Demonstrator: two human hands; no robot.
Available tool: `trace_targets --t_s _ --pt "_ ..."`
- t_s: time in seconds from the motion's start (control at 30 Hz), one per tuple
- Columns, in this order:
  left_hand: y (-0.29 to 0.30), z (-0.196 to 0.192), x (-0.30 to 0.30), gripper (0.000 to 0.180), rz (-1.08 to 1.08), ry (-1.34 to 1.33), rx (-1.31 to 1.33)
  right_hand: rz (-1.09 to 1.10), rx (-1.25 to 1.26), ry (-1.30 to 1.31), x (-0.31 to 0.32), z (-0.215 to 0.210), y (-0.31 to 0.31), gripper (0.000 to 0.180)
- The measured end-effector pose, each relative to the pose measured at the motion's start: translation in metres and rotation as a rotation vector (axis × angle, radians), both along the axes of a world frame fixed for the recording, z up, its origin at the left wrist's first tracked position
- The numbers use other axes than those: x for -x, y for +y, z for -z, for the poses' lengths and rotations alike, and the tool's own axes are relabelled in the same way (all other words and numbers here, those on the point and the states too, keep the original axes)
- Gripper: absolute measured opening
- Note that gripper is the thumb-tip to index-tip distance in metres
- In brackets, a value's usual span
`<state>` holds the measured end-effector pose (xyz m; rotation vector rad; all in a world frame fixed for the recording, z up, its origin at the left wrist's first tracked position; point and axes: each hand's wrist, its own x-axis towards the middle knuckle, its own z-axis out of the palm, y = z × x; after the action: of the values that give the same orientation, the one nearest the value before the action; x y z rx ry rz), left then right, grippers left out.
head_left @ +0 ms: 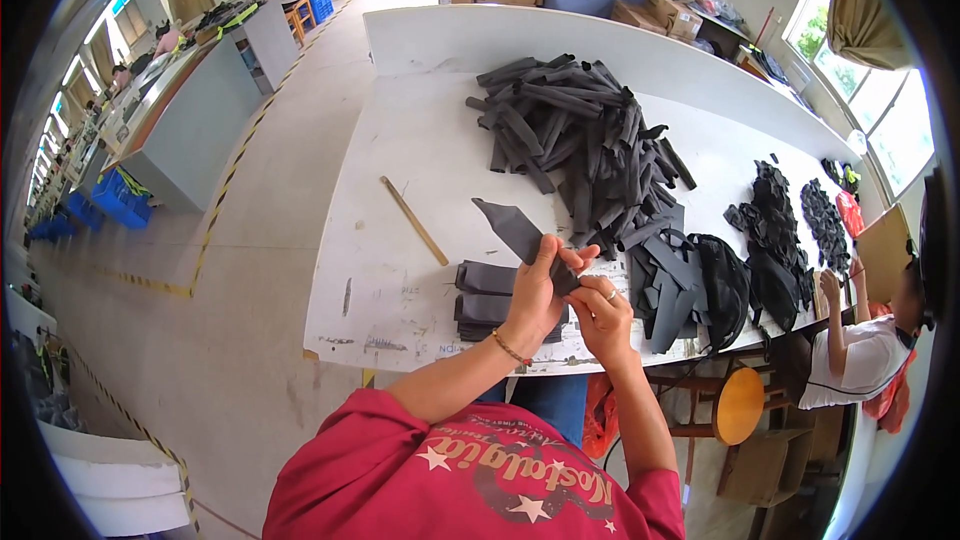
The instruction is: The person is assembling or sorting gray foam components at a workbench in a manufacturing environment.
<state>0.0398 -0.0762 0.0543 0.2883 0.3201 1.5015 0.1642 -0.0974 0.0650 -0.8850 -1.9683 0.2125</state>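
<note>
Both my hands are raised over the near side of the white table and hold one dark grey fabric strip (512, 230). My left hand (541, 285) grips its middle with the fingers closed, and the far end sticks up and to the left. The fingers of my right hand (603, 312) pinch the near end. Under and left of my hands lie stacks of flat dark strips (484, 280), partly hidden by my left wrist. Beyond my hands a large heap of rolled dark fabric strips (570, 120) covers the table's middle.
A wooden stick (414, 221) lies on the table (350, 190) to the left. Flat dark pieces (668, 285) and a black bag (722, 285) sit to my right. Further right are small dark heaps (768, 210) and a seated co-worker (850, 355). A raised board (600, 50) edges the far side.
</note>
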Motion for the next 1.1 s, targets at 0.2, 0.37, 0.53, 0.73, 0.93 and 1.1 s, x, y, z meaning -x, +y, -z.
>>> trace_targets --t_s 0.2,0.37,0.53,0.73,0.93,1.1 --pt "-0.003 -0.003 -0.003 0.03 -0.021 -0.003 -0.031 -0.004 0.029 0.009 0.001 -0.004 0.0 0.014" --pt "0.008 -0.003 0.013 0.027 0.057 0.017 0.034 -0.006 0.071 -0.002 0.003 -0.004 0.0 0.013" --pt "0.02 -0.035 0.045 0.026 -0.125 0.217 0.032 -0.005 0.168 -0.044 -0.008 0.001 -0.007 0.012" --pt "0.024 -0.036 0.043 0.023 -0.122 0.222 0.095 0.051 0.124 -0.056 -0.015 0.0 -0.018 0.012" --pt "0.015 -0.02 0.025 0.025 -0.083 0.13 0.118 -0.017 0.02 -0.055 -0.007 -0.004 -0.009 0.016" --pt "0.013 -0.012 0.019 0.027 -0.093 0.083 0.14 -0.038 0.02 -0.065 -0.007 -0.003 -0.005 0.016"
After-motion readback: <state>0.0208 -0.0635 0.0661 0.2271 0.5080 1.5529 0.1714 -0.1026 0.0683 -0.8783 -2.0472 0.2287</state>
